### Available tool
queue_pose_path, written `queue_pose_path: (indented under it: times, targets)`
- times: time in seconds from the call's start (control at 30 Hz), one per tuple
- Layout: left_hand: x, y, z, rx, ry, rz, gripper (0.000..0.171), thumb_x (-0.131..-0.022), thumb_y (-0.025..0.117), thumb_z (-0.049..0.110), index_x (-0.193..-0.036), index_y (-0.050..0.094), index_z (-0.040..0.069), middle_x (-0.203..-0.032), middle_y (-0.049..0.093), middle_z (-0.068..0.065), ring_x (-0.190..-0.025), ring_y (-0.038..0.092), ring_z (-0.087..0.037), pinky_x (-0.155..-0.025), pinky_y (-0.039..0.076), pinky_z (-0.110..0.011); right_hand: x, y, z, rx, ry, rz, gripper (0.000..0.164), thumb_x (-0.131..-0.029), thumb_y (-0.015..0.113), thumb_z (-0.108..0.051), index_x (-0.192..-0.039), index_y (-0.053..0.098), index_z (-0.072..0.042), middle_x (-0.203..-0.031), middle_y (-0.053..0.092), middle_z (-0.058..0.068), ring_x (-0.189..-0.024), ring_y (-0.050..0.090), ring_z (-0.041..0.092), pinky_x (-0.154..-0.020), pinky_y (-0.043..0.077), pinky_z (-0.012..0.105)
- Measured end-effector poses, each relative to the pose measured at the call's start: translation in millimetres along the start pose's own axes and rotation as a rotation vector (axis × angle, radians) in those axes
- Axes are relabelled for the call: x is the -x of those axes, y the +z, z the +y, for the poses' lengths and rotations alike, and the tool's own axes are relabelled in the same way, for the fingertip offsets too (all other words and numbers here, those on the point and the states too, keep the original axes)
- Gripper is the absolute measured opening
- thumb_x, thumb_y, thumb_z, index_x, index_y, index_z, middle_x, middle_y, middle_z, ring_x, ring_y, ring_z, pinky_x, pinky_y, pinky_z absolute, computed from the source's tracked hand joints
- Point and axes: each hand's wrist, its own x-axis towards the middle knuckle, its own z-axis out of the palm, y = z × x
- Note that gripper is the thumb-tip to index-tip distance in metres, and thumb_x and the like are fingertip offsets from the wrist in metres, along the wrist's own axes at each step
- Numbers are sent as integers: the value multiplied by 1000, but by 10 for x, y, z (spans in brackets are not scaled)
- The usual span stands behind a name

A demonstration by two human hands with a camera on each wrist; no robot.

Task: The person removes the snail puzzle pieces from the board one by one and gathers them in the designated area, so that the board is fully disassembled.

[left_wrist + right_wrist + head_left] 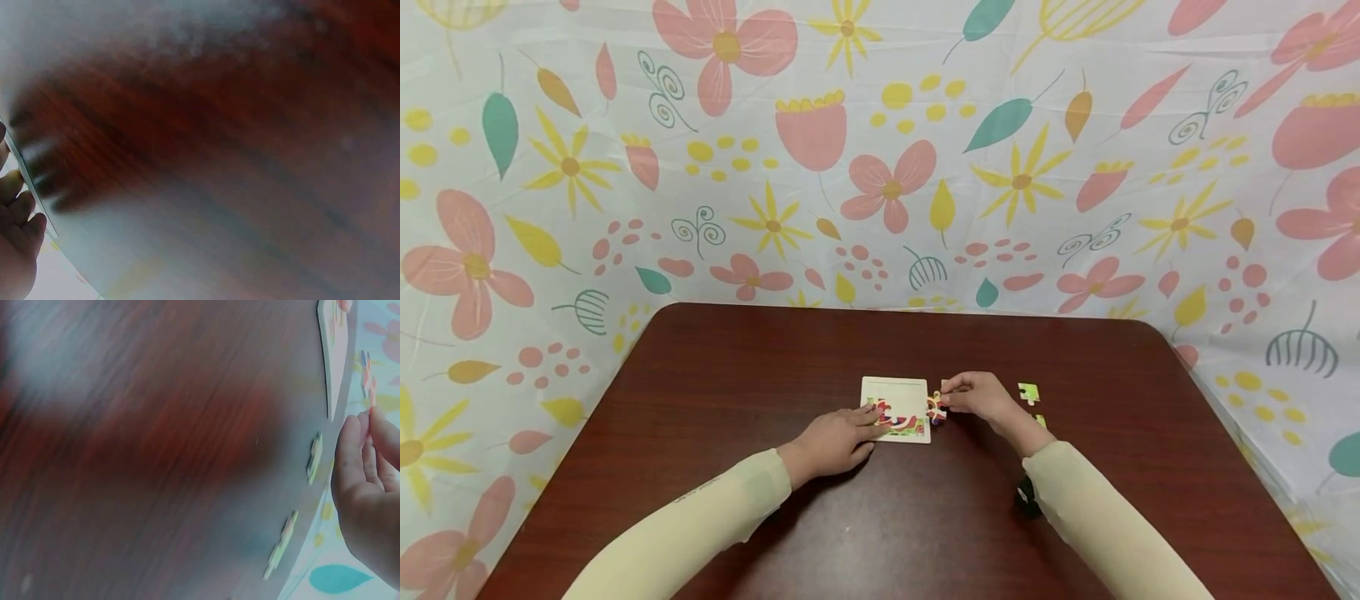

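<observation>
A pale, square jigsaw tray (895, 388) lies on the table, its lower part filled with red, white and green pieces. My left hand (838, 439) rests on the tray's left side with fingers extended across it; the left wrist view catches only the fingers (22, 206) at its edge. Just right of the tray, my right hand (983, 400) pinches a colourful jigsaw piece (936, 410) between thumb and fingertips. In the right wrist view this piece (369, 378) is raised off the tabletop, seen nearly edge-on.
Two green jigsaw pieces lie right of my right hand: one farther back (1028, 392), one (1040, 421) partly hidden by the wrist. A small dark object (1027, 497) sits by the right sleeve. Floral cloth (880, 167) hangs behind the dark wooden table (760, 358).
</observation>
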Motion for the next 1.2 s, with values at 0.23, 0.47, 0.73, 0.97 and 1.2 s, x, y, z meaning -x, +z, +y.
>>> queue_pose_path:
  times: [0.23,0.47,0.73,0.97,1.2]
  targets:
    - [0,1,5,-1,-6,9,39,-103,59,23,-142,64,16,-150,59,-11,-141,56,-26,-114,49,-40,53,-263,96,5,-24,-33,17,-97,68,-5,-108,70,8,-94,75,6,-86,73,9,-87,64,35]
    - [-7,14,-5,-22,4,23,38,-103,59,21,-140,65,17,-148,61,-11,-139,58,-26,-113,50,-39,113,-498,120,35,-49,-57,15,-96,70,-6,-103,69,7,-84,74,-5,-82,72,6,-86,64,35]
    - [-2,25,-6,-14,-2,39,37,-103,59,19,-140,66,17,-147,62,-10,-138,59,-26,-111,51,-39,156,-643,197,133,-37,-57,15,-94,72,-8,-99,71,6,-83,75,-4,-81,72,10,-80,64,33]
    - [-7,46,-2,-5,-12,39,37,-105,56,24,-141,65,18,-149,60,-10,-140,57,-25,-114,50,-39,175,-707,304,175,-60,-65,14,-94,71,-5,-98,71,8,-82,75,-1,-77,71,12,-77,63,31]
    - [5,45,-2,0,-12,42,38,-104,57,24,-141,65,18,-150,59,-10,-141,57,-25,-114,49,-39,156,-725,373,182,-56,-64,16,-94,71,-4,-99,71,10,-84,76,1,-75,69,8,-75,63,29]
